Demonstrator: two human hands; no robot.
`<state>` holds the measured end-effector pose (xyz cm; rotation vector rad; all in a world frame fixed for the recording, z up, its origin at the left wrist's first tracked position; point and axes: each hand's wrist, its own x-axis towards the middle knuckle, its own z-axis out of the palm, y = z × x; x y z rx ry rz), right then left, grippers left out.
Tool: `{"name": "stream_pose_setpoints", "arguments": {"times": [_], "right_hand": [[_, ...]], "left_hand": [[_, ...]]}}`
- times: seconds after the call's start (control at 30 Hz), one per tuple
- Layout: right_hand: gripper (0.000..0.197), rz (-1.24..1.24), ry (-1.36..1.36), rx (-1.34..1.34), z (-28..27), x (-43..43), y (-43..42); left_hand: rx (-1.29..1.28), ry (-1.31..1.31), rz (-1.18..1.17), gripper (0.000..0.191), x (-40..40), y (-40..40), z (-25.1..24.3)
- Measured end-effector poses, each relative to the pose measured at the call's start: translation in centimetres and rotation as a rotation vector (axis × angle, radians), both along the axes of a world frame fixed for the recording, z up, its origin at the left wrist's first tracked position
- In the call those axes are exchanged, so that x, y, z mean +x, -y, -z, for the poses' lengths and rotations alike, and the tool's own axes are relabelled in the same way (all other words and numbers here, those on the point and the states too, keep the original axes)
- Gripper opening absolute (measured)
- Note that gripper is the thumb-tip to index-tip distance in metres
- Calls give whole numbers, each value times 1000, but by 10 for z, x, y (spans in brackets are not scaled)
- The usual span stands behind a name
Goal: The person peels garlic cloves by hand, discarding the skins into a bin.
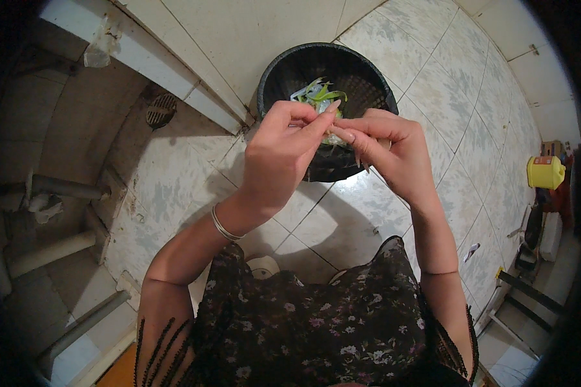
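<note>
My left hand (282, 150) and my right hand (397, 145) meet at the fingertips above a black plastic waste basket (327, 47). Thumbs and forefingers are pinched close together. Anything between them is too small or too covered to make out. The right hand's other fingers curl downward, nails showing below the thumb. Inside the basket, behind the hands, lie green strips (322, 91) like leaves or peel and a crumpled clear plastic bag (336, 140). My hands hide part of these contents. A pale bangle (221, 226) circles my left wrist.
Marbled floor tiles (465, 130) surround the basket, which stands by a tiled wall (252, 34). At left are a floor drain (160, 110) and pipes (68, 186) under a ledge. A yellow jug (546, 172) and a black-and-white metal frame (527, 292) stand at right.
</note>
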<state>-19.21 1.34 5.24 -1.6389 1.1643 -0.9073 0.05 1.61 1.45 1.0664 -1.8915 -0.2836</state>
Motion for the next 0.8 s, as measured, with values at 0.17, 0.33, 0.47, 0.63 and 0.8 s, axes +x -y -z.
{"name": "stream_pose_setpoints", "arguments": {"times": [0.17,0.33,0.47,0.63,0.8], "right_hand": [[15,-50,8,-13,-2,2,-3],[16,-109,47,31,0,-5,-2],[15,-118,69,43,3,-8,-2],[15,-120,50,15,0,-10,-1],[15,-124,4,-46,2,-7,-3]], "left_hand": [[-28,74,-19,34,1,-2,-1],[26,-38,31,35,1,-3,-3],[69,-50,51,34,1,-5,-6],[11,13,36,35,4,-2,-1],[19,28,35,33,3,-3,-5]]}}
